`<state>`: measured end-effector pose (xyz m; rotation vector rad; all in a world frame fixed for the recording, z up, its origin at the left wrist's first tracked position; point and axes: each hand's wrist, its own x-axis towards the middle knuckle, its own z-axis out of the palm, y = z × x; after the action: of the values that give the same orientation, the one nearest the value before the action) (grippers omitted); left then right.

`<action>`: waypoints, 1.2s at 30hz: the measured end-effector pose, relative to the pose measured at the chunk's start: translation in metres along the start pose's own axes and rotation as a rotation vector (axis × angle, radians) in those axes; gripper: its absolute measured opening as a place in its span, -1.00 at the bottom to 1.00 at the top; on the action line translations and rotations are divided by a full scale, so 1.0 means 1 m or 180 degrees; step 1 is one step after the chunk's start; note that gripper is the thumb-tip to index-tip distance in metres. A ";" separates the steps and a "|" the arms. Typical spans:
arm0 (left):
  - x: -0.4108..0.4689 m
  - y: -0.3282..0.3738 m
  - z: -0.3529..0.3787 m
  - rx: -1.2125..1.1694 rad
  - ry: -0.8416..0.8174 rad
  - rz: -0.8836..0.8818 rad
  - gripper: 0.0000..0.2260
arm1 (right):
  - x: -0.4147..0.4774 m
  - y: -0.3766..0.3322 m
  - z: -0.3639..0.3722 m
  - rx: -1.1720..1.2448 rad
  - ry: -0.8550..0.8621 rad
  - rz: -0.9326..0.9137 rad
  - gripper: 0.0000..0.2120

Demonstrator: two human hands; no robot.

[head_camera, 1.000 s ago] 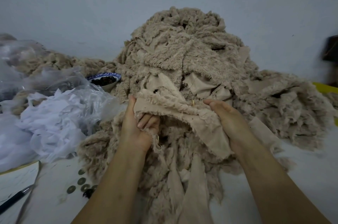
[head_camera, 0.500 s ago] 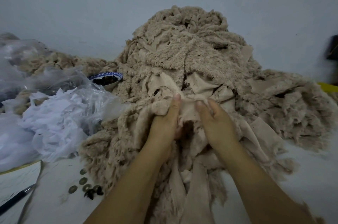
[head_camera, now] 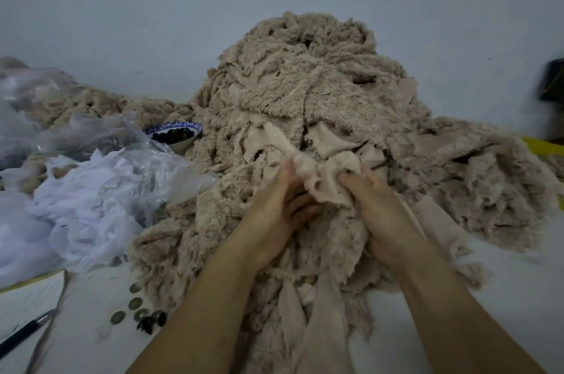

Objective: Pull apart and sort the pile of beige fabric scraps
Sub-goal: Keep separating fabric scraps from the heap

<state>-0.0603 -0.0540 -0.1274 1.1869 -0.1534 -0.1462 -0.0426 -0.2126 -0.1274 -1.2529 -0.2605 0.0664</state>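
Gripping one bunched scrap (head_camera: 324, 186) from both sides, left hand (head_camera: 274, 216) and right hand (head_camera: 383, 210) each with fingers curled into it, low on the front of the pile (head_camera: 305, 89) heaped mid-surface (head_camera: 503, 276) and spreading toward the right edge. Probably tangled with the fleecy strips around it, so likely to drag several along if yanked. Could also slump the heap onto the bowl (head_camera: 175, 136) at its left foot, or scatter the coins (head_camera: 135, 303) near the front-left edge.
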 end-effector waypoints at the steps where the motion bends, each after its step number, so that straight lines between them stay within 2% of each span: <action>1: 0.000 0.001 -0.003 -0.0225 0.0003 0.0017 -0.44 | -0.001 0.001 0.001 -0.0109 -0.0056 0.0054 -0.63; 3: 0.001 0.002 -0.009 -0.0931 0.0216 0.0011 -0.73 | -0.001 0.004 0.005 -0.0301 -0.0082 0.0168 -0.35; 4: 0.002 0.004 -0.010 -0.1454 0.0298 -0.0045 -0.83 | 0.000 0.005 0.006 -0.0323 -0.0060 0.0159 -0.35; 6: 0.001 0.007 -0.011 -0.2461 0.0325 -0.0100 -0.88 | 0.000 0.005 0.006 -0.0253 0.0148 -0.0007 -0.63; 8: 0.000 0.007 -0.012 -0.2803 0.0301 -0.0072 -0.90 | 0.001 0.004 0.007 -0.0162 0.0484 -0.0040 -0.68; 11: -0.003 0.006 0.000 -0.2687 0.0106 -0.0160 -0.92 | 0.004 0.003 0.006 0.0155 0.0676 0.0008 -0.67; 14: -0.002 0.003 0.003 -0.2189 -0.0203 -0.0219 -0.63 | 0.005 0.000 0.009 0.0282 0.0669 0.0059 -0.66; 15: -0.002 0.002 0.005 -0.1847 -0.0312 -0.0230 -0.61 | 0.004 0.001 0.009 0.0258 0.0606 0.0065 -0.66; 16: -0.002 -0.001 0.007 -0.1491 -0.0330 -0.0228 -0.68 | 0.003 0.001 0.011 0.0227 0.0586 0.0085 -0.67; 18: 0.000 -0.004 0.011 -0.1089 -0.0030 -0.0249 -0.84 | 0.002 0.002 0.012 0.0114 0.0630 0.0118 -0.69; 19: 0.001 -0.003 0.012 -0.1171 0.0216 -0.0233 -0.85 | 0.002 0.002 0.012 0.0064 0.0676 0.0112 -0.68; 22: 0.005 0.001 0.001 -0.2283 0.0754 0.0062 -0.79 | 0.005 0.003 0.008 -0.0106 0.0877 0.0066 -0.72; 25: 0.002 0.005 -0.008 -0.2836 0.0680 0.0354 -0.73 | 0.008 0.007 0.007 -0.0386 0.1063 0.0016 -0.75; 29: -0.001 0.008 -0.008 -0.2856 0.0185 0.0464 -0.64 | 0.007 0.010 0.004 -0.0953 0.1387 -0.0183 -0.72; 32: -0.003 0.007 -0.007 -0.2594 -0.0112 0.0370 -0.59 | 0.004 0.008 0.003 -0.1352 0.1283 -0.0457 -0.88; 33: -0.004 0.005 -0.006 -0.2474 -0.0171 0.0301 -0.57 | 0.002 0.006 0.005 -0.1387 0.1161 -0.0500 -0.86; 36: -0.005 0.002 0.002 -0.2086 -0.0187 0.0055 -0.60 | -0.001 0.007 0.013 -0.1441 0.0812 -0.0498 -0.59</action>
<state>-0.0658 -0.0540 -0.1250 0.5284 -0.1514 -0.1977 -0.0464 -0.1983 -0.1304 -1.6678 -0.1543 -0.3009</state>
